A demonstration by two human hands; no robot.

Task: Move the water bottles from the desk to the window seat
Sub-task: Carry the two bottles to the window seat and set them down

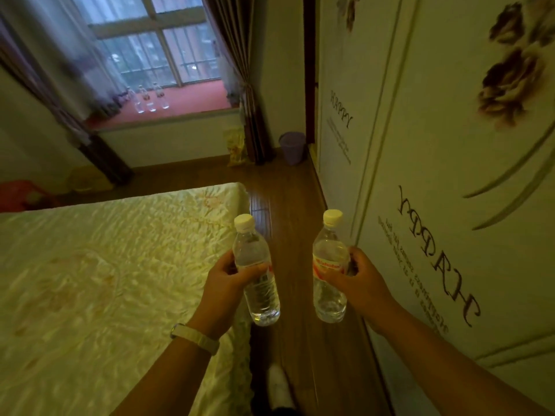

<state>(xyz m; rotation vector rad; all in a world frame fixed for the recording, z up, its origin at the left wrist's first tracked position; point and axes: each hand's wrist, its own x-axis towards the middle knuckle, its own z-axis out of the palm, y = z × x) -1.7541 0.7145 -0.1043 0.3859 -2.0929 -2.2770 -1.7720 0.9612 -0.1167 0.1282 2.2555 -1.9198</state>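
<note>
My left hand (229, 279) grips a clear water bottle (259, 295) with a white cap around its middle, held upright. My right hand (357, 276) grips a second water bottle (329, 265) with a red-and-white label, also upright. Both are carried above the wooden floor between the bed and the wardrobe. Far ahead, the red window seat (192, 99) runs under the window. Three clear bottles (150, 97) stand on it near its left part.
A bed with a pale yellow cover (105, 280) fills the left. A white wardrobe with flower prints (450, 175) lines the right. A narrow strip of wooden floor (288, 187) leads to the window. A purple bin (292, 148) and a yellow bag (237, 147) stand below the curtain.
</note>
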